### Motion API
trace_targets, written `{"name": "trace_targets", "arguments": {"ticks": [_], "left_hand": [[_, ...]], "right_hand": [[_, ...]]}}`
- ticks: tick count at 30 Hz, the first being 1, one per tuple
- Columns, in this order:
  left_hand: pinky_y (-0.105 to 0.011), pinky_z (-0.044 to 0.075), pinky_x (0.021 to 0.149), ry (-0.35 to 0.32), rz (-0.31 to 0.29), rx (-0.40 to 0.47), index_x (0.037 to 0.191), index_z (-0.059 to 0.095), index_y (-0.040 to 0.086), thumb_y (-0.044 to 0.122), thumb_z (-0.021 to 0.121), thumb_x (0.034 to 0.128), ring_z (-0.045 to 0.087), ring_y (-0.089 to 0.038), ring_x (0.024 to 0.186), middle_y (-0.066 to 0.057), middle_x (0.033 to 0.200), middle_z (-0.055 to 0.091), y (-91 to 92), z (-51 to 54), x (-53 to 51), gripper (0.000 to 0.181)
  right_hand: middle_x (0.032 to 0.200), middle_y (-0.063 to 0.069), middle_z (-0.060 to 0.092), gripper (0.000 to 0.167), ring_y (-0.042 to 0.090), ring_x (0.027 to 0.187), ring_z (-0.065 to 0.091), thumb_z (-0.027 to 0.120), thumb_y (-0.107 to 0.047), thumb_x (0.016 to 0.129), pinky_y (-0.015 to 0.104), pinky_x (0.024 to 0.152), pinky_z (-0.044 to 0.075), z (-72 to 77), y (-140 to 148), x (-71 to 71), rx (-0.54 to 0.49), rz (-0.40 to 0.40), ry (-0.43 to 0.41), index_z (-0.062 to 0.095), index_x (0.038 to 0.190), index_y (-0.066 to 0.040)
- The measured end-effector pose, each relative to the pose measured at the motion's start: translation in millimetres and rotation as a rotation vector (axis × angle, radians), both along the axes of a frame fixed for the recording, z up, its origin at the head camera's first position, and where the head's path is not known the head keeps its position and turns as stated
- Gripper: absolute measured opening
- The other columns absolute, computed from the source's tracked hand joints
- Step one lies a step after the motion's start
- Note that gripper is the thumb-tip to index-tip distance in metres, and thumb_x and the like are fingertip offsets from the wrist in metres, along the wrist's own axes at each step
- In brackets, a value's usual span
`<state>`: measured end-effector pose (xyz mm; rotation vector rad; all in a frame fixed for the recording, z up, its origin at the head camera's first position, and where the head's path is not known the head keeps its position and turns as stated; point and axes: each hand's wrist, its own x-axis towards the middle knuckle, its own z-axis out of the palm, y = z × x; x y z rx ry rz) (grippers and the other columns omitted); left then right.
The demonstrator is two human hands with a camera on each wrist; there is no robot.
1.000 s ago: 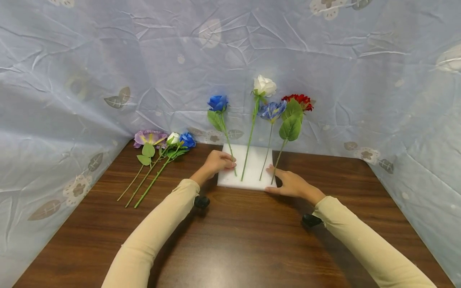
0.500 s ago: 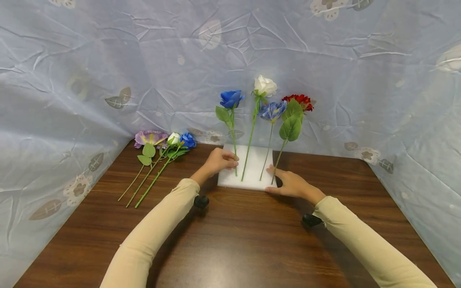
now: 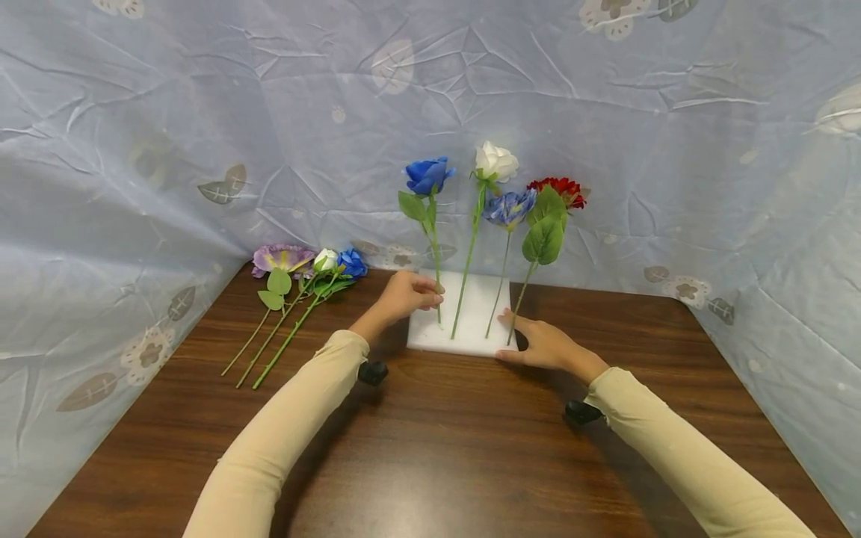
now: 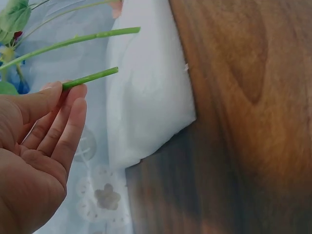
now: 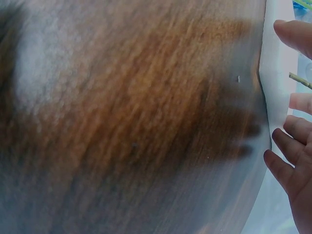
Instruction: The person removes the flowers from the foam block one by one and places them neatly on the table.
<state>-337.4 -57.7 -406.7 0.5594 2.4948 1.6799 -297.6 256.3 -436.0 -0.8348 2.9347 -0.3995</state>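
Observation:
My left hand (image 3: 405,293) pinches the green stem of a blue rose (image 3: 428,176) between thumb and fingertips. The rose stands nearly upright over the left part of a white foam block (image 3: 471,345). In the left wrist view, the lower end of the held stem (image 4: 92,77) shows against the foam; whether it touches is hard to tell. My right hand (image 3: 548,344) rests at the block's right edge, fingers spread. A white rose (image 3: 496,161), a ruffled blue flower (image 3: 510,208) and a red flower (image 3: 557,191) with green leaves stand in the block.
On the table's left side lie a purple flower (image 3: 282,259), a white rosebud (image 3: 326,260) and another blue rose (image 3: 351,262), stems toward me. A patterned grey-blue cloth (image 3: 323,134) hangs behind the brown wooden table (image 3: 430,441).
The held blue rose has swung from a leftward lean to nearly upright, and its bloom is slightly higher. My left hand has risen a little. The right hand stays in place.

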Motion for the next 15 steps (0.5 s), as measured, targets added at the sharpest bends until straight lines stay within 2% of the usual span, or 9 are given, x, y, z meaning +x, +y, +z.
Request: {"name": "trace_targets", "arguments": {"ticks": [6, 15], "left_hand": [[-0.042, 0.064, 0.084, -0.002, -0.005, -0.024, 0.115, 0.074, -0.007, 0.005, 0.073, 0.0937, 0.076, -0.034, 0.095, -0.026, 0.11, 0.075, -11.4, 11.1, 1.5, 0.024], [-0.053, 0.059, 0.094, -0.042, -0.019, -0.058, 0.121, 0.072, -0.006, 0.006, 0.071, 0.0954, 0.075, -0.031, 0.099, -0.024, 0.119, 0.073, -31.7, 23.6, 6.2, 0.028]], "right_hand": [[0.157, 0.023, 0.043, 0.09, 0.045, 0.131, 0.056, 0.068, -0.057, 0.091, 0.057, 0.106, 0.049, -1.3, 0.0, -0.2, 0.003, -0.004, 0.007, 0.038, 0.156, -0.002], [0.157, 0.024, 0.042, 0.091, 0.046, 0.131, 0.056, 0.068, -0.057, 0.091, 0.058, 0.106, 0.049, -2.9, 0.0, -1.2, 0.005, -0.004, 0.008, 0.038, 0.156, -0.001]]}}
